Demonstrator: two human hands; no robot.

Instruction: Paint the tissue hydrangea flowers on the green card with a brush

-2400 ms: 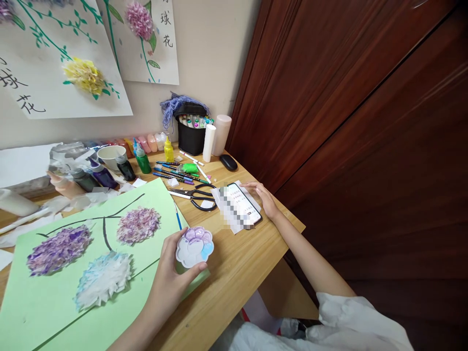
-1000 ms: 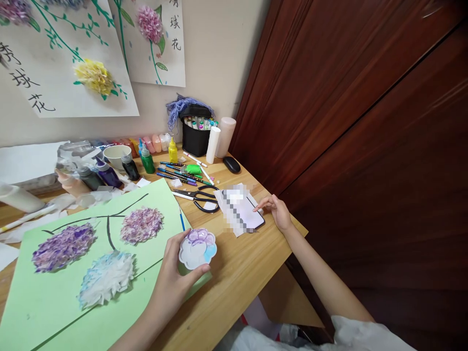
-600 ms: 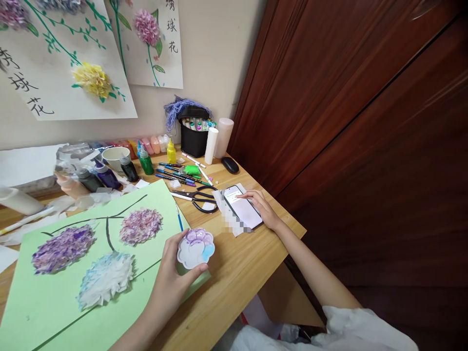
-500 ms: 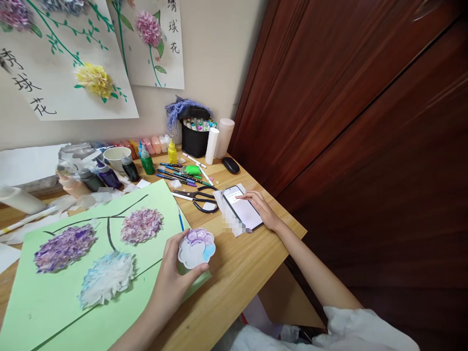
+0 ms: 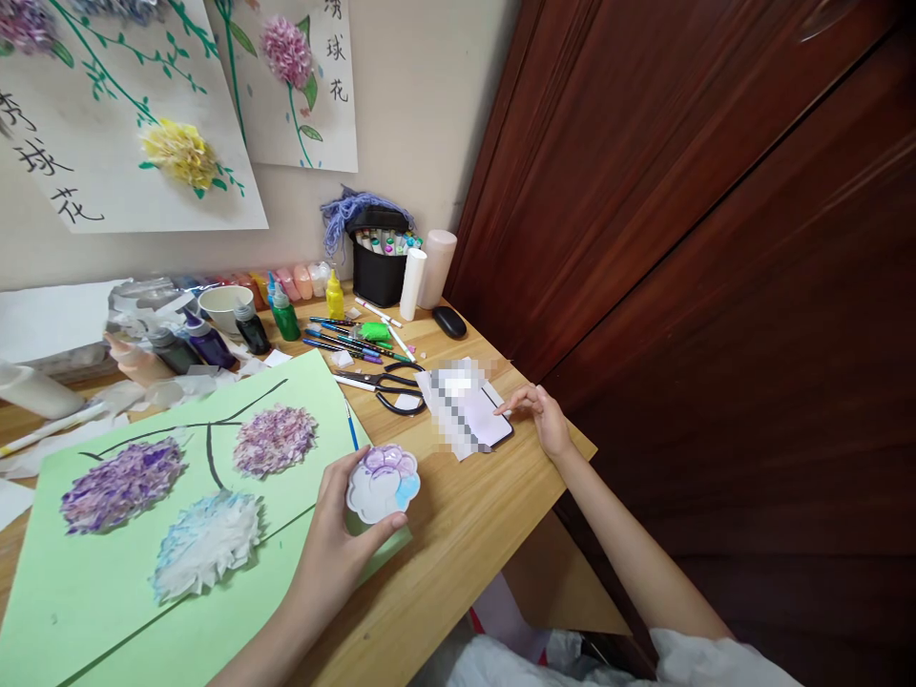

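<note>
My left hand (image 5: 338, 534) grips a white flower-shaped paint palette (image 5: 377, 491) by its rim, thumb on the near side and fingers on the far side. Purple and light blue paint tint its wells. Under that forearm lies green paper (image 5: 272, 596) bearing crumpled-tissue flowers: a purple one (image 5: 123, 484), a pinkish one (image 5: 276, 439) and a blue-and-white one (image 5: 207, 549). My right hand (image 5: 548, 420) holds nothing; its index finger points at the lit screen of a phone (image 5: 487, 420), fingertip at or just over the glass. Part of the phone is blurred out.
Beyond the palette lie a thin blue paintbrush (image 5: 351, 426), black-handled scissors (image 5: 383, 382) and several pens (image 5: 343, 343). Paint bottles (image 5: 284, 313), a paper cup (image 5: 227, 303), a marker case (image 5: 376, 272) and a black mouse (image 5: 450, 322) stand or lie behind. A dark wooden cabinet (image 5: 644, 239) borders the right.
My right hand has drawn back from the phone's upper part toward its lower right edge, its fingers now more curled. The left hand keeps the palette in the same place.
</note>
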